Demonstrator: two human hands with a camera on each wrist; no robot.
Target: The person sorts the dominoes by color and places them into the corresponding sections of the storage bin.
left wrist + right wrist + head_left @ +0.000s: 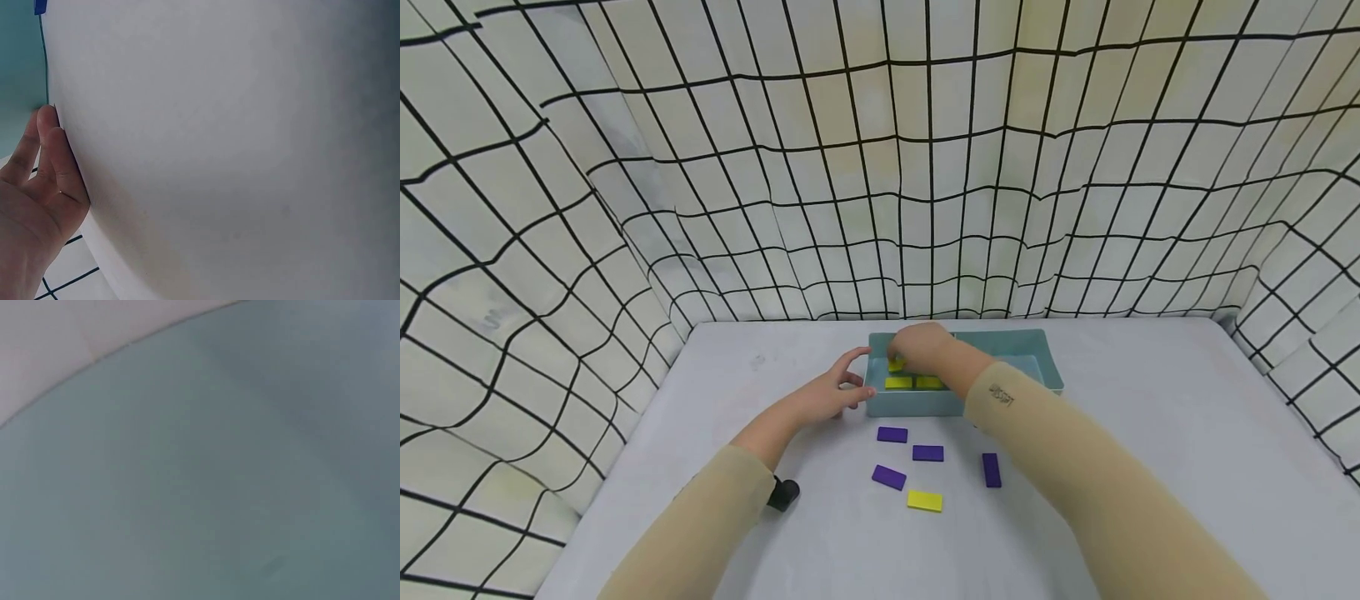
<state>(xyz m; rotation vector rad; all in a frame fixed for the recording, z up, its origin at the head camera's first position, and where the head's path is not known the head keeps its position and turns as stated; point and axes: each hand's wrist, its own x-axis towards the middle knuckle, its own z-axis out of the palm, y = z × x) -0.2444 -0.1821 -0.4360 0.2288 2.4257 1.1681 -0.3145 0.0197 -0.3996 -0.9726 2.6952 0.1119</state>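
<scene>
In the head view, a teal box (917,405) stands on the white table (1120,467). My right hand (925,347) reaches into its left part and pinches a yellow block (896,366); the fingertips are mostly hidden. Two more yellow blocks (898,383) (929,382) lie in a row along the front inside wall. At the box's left end, my left hand (826,395) rests its spread thumb and index finger against the wall. The left wrist view has this hand (47,194) beside the teal wall (19,69). Only blurred teal box surface (156,475) fills most of the right wrist view.
Several purple blocks (892,435) (928,453) (889,477) (992,470) and one yellow block (924,501) lie in front of the box. A black object (784,495) sits by the left sleeve. A white wall with black netting (955,192) rises behind the table.
</scene>
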